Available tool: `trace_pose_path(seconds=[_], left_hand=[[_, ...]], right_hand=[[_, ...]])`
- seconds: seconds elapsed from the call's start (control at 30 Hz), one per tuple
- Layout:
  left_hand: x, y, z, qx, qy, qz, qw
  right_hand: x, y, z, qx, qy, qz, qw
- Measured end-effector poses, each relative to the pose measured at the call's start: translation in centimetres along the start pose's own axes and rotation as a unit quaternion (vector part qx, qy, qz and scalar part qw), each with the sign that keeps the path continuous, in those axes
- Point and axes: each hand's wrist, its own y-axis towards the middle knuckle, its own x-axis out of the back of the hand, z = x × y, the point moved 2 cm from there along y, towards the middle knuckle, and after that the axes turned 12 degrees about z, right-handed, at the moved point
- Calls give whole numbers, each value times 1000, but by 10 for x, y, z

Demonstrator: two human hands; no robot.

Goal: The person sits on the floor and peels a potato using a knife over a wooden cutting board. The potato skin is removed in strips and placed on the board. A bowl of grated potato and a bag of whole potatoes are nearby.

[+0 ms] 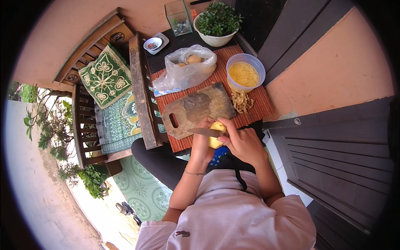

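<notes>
My left hand is wrapped around a peeled yellow potato, close to the near edge of the table. My right hand grips a knife, its blade lying across the potato and pointing left; the handle is mostly hidden in my fingers. Just beyond my hands lies a worn wooden cutting board with a slot handle. Brown peelings are heaped to its right. Behind them stands a clear plastic tub of pale yellow shreds in liquid.
A plastic bag with unpeeled potatoes sits on the red woven mat. At the back are a potted plant, a glass tank and a small white dish. A wooden bench armrest borders the left side.
</notes>
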Motion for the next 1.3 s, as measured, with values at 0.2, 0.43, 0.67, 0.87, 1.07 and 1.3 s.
trace_pose_path(seconds=[0.2,0.43,0.67,0.87,1.07,1.3], left_hand=[[1,0,6,4,-28,-20,999],[2,0,3,0,-12,2,1000],[3,1,4,-8,-11,-5,1000],[14,4,6,7,5,22,1000],[9,5,6,-22,34,10,999],[7,6,6,-11,49,8,999]], right_hand=[[-3,2,-6,8,-19,-17,1000],[2,2,-3,8,28,-10,1000],[0,1,-6,13,44,-1,999],[-1,4,-9,31,52,3,998],[-1,4,-10,29,49,11,998],[2,7,-10,31,77,-4,997]])
